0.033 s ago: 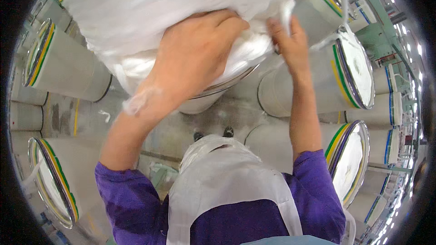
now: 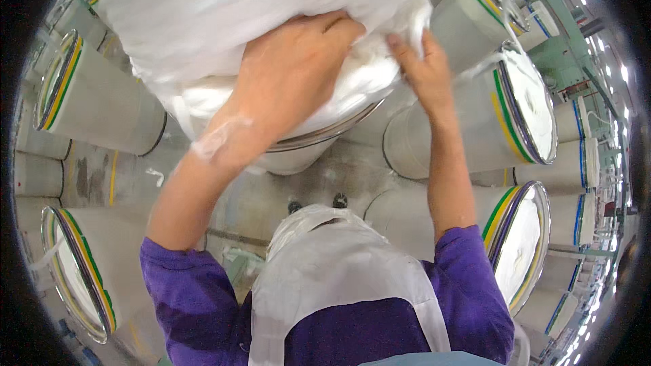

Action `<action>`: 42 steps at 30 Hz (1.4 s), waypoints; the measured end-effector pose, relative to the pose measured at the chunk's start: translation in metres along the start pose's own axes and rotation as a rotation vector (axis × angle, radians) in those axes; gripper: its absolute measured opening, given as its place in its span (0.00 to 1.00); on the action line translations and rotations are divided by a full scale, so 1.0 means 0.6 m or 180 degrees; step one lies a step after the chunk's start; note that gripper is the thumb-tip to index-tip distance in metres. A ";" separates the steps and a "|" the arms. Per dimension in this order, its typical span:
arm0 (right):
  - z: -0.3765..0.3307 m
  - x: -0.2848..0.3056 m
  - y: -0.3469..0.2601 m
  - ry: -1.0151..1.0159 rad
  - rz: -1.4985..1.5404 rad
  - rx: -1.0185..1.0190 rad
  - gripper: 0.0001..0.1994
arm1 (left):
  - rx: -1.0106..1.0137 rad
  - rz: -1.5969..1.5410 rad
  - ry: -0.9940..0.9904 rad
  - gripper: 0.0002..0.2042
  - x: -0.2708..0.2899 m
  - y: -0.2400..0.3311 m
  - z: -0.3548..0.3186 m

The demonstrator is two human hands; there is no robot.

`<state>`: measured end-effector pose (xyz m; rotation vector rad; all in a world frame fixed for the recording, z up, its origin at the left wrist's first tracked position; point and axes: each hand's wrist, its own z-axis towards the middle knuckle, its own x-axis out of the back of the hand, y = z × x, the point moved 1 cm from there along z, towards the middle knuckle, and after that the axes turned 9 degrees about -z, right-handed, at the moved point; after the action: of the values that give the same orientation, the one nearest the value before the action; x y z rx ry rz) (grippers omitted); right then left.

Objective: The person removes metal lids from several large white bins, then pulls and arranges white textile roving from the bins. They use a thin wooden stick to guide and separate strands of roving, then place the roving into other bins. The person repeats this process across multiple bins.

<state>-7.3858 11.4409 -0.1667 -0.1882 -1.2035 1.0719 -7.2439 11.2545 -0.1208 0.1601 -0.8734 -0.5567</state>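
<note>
A big heap of white fibre [image 2: 258, 7] rises out of a tall grey can whose metal rim [image 2: 325, 137] shows just under it, straight in front of me. My left hand [image 2: 298, 74] lies palm down on the heap, pressing into it, with the fingers curled over its top. My right hand [image 2: 424, 68] is at the heap's right edge, thumb and fingers pinching a fold of the fibre. Wisps of fibre cling to my left forearm. The can's inside is hidden by the heap.
Several tall grey cans with coloured striped rims crowd around: one at the left [image 2: 102, 105], one at the right [image 2: 475, 135] topped with white fibre, others at lower right [image 2: 522, 244] and lower left [image 2: 74, 274]. A narrow strip of concrete floor [image 2: 339, 179] lies between them.
</note>
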 end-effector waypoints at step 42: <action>-0.049 0.072 -0.003 -0.0394 0.0300 -0.0337 0.16 | 0.1130 0.0019 0.0627 0.21 0.017 -0.057 0.204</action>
<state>-7.3624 11.4839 -0.1488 -0.2656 -1.3754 1.1153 -7.3454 11.2310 -0.0477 0.5264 -0.7738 -0.3691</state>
